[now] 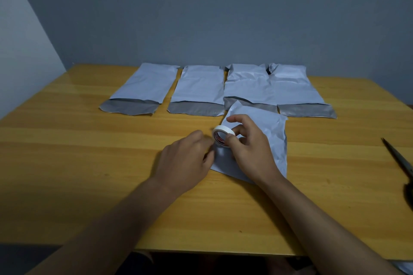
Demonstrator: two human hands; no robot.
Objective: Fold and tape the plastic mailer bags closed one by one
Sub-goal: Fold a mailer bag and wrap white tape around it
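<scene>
Wooden table is filling most of the view — yellow-orange planks, glossy, grain running left to right. Blue-grey wall is standing behind its far edge; a paler wall section is showing at far left. Dark scissors are lying near the table's right edge — blades pointing away, handles partly cut off by the frame.

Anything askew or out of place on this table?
The scissors lie at the table's right edge, partly out of frame. The two rightmost mailers overlap, unlike the spaced left pair. Otherwise nothing stands out.
</scene>
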